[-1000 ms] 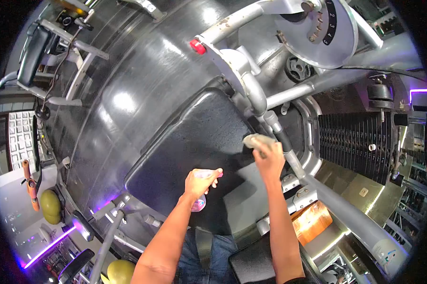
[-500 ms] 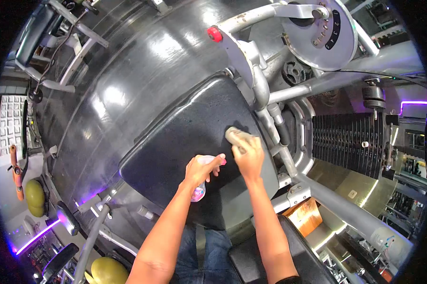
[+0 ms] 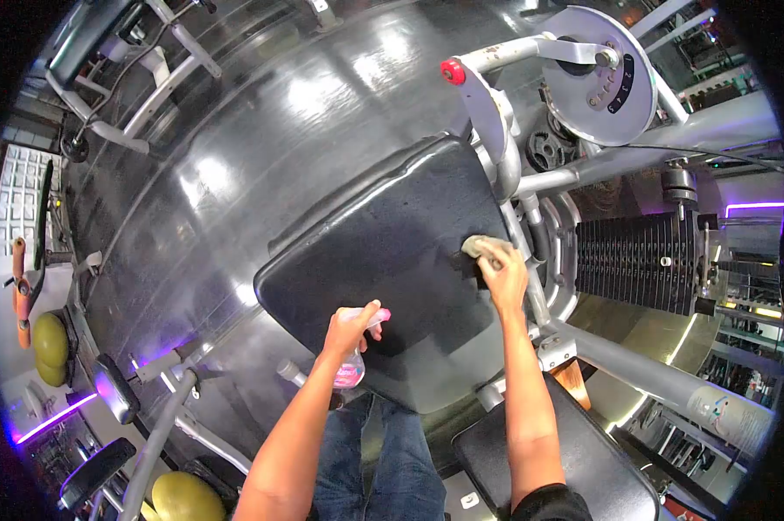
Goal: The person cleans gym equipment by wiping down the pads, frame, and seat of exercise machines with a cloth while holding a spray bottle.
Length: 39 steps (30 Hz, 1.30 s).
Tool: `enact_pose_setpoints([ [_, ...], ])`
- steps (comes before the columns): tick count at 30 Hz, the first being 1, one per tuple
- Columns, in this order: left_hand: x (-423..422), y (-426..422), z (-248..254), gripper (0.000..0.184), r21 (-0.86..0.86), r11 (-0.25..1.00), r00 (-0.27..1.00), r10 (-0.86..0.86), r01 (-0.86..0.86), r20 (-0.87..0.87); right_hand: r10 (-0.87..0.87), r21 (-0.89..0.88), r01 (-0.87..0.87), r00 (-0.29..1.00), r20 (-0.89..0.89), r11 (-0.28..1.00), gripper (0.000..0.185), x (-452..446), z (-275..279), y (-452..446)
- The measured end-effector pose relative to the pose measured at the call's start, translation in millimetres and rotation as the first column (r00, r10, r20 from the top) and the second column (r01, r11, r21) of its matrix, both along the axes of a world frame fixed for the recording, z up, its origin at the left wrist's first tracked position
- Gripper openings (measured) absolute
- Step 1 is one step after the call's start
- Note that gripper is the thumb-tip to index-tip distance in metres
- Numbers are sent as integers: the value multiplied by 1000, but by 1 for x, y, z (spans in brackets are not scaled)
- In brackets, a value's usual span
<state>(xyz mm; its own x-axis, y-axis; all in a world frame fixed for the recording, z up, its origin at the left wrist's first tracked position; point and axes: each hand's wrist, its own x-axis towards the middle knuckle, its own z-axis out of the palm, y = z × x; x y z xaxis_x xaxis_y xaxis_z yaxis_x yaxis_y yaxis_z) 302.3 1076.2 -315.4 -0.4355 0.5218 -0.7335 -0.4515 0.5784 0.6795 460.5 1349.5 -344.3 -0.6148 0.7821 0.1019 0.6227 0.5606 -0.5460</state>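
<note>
1. right hand (image 3: pixel 506 276) closed on a pale cloth (image 3: pixel 476 247), fingertips pinching it down, apparently against the black pad (image 3: pixel 366 252)
2. change: cloth has shifted outward toward the pad edge beside the metal frame (image 3: pixel 535 291); contact, if any, now lies near that edge
3. left hand (image 3: pixel 348 326) wrapped around the neck of the spray bottle (image 3: pixel 349 373), bottle tilted, over the near part of the pad
4. cloth underside hidden; trigger finger position unclear; bottle label too small to read
</note>
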Motion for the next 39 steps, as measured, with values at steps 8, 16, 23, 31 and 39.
enact_pose_setpoints([
  [8,-4,-14,-7,47,-88,965,969,-247,246,2,-381,-177,345,891,-246,922,30,-43,-2,-45],
  [16,-4,-12,-9,46,-120,957,964,-266,266,9,47,-230,-68,994,-96,971,28,-52,26,-127],
  [23,-3,-13,-14,47,-102,961,966,-258,258,10,186,-37,-184,979,83,982,40,-26,27,-73],
  [31,-1,-13,-11,41,-96,971,976,-214,217,44,-205,-129,203,979,2,971,42,-38,18,-59],
  [39,-2,-13,-9,40,-77,973,976,-218,219,30,92,-300,-111,993,-78,947,42,-45,20,-159],
])
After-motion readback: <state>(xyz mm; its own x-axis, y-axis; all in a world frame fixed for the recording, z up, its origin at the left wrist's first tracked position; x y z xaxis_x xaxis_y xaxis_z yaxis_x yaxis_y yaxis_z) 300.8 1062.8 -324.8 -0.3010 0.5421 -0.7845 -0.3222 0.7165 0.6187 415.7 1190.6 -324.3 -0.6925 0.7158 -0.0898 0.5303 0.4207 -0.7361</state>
